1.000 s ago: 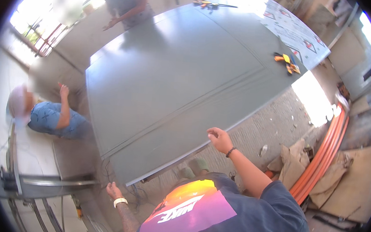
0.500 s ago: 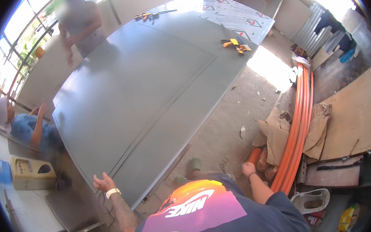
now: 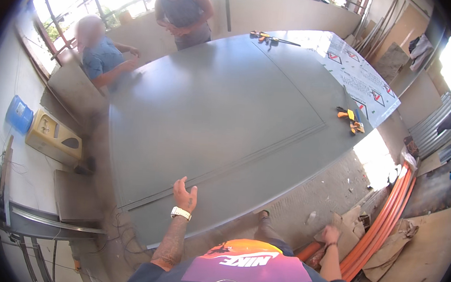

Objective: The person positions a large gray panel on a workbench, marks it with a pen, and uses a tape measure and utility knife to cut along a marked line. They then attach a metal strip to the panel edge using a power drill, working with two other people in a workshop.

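A large flat grey panel (image 3: 221, 125), scored with long straight grooves, spreads out in front of me at table height. Over its near left part is my left hand (image 3: 184, 195), fingers spread and nothing in them; I cannot tell whether it touches the surface. A light-coloured watch (image 3: 181, 213) circles that wrist. Out to my right side hangs my right hand (image 3: 330, 234), its fingers curled in with nothing showing in them. It is closest to the torn brown cardboard (image 3: 348, 225) and a bundle of orange pipes (image 3: 383, 220) on the floor.
Bar clamps with orange grips (image 3: 268, 38) lie at the panel's far edge, more clamps (image 3: 351, 120) at its right. Printed film (image 3: 343, 57) covers the far right end. Two people, one in a blue shirt (image 3: 102, 57), one in a grey top (image 3: 185, 8), stand beyond. Cables (image 3: 123, 233) trail left.
My view has swung left, and the panel and pipes now sit farther right in it. The left hand has come further over the panel. The right hand stays low at my side.
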`<action>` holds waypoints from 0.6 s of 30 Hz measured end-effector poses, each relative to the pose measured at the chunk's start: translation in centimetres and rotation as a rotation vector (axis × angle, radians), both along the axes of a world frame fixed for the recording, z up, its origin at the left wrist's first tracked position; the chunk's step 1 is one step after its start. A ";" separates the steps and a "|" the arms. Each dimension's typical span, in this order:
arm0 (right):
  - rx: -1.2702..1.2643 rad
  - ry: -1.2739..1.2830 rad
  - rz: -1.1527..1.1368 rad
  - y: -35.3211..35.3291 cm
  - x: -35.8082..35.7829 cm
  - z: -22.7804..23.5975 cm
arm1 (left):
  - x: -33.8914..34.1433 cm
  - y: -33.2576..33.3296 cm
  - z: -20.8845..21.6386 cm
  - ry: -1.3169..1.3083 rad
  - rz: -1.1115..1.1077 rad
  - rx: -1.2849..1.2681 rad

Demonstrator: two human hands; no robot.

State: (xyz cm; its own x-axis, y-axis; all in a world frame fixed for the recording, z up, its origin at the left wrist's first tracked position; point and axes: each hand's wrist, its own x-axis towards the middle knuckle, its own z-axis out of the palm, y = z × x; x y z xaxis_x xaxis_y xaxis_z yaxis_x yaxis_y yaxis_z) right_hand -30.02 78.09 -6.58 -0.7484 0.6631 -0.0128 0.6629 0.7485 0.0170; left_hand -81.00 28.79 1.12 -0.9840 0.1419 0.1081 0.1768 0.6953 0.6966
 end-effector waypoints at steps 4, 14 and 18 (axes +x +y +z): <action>-0.516 0.615 -0.297 17.5 -13.4 7.0 | 1.4 4.7 -1.1 0.192 0.182 -0.238; -0.167 0.578 -0.442 51.3 -32.9 10.1 | 1.7 8.5 -0.2 0.197 0.211 -0.471; -0.099 0.288 -0.611 59.7 -33.8 5.8 | 1.2 9.2 -0.8 0.099 0.242 -0.475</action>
